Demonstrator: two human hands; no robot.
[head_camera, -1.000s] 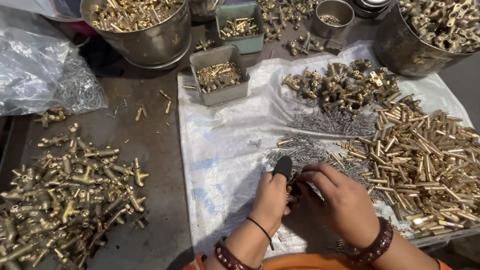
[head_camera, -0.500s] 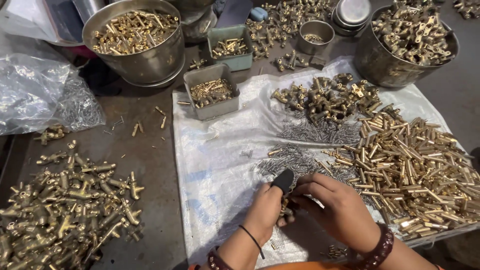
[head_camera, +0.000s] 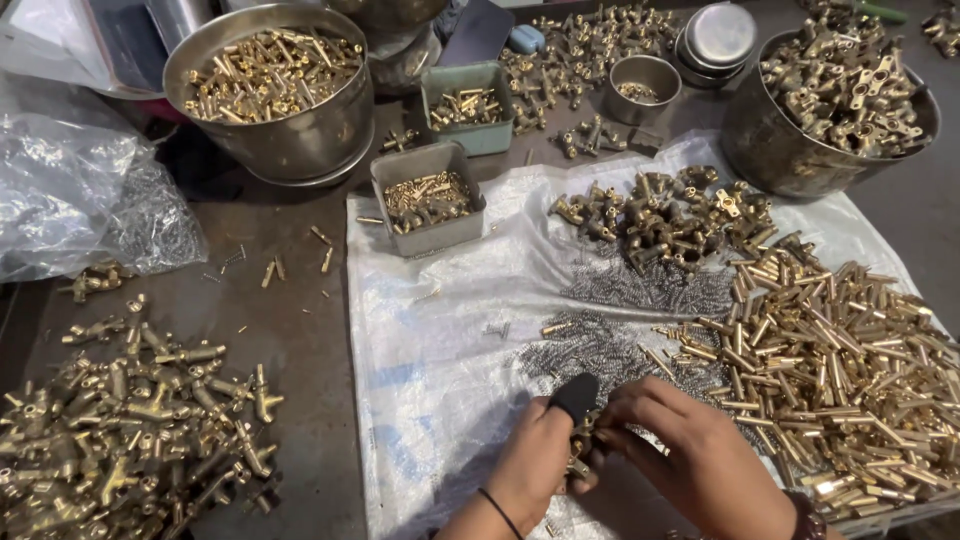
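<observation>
Both hands closed on 1 small brass fitting (head_camera: 580, 445), pinched between left hand (head_camera: 535, 470) with black thumb cap (head_camera: 574, 395) and right hand (head_camera: 690, 460), over white plastic sheet (head_camera: 440, 380), beside thin grey springs (head_camera: 590, 350) and smooth brass tubes (head_camera: 840, 350).

golden brass fittings (head_camera: 140, 420), white sheet (head_camera: 440, 350)

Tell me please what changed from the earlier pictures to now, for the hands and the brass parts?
Little changed. The left hand and right hand stayed together over the white sheet, fingers closed on the same small brass fitting; they slid slightly toward the person. The camera itself shifted, so the whole scene sits differently in view. The brass tube pile, the springs and the metal bowls kept their places.
</observation>
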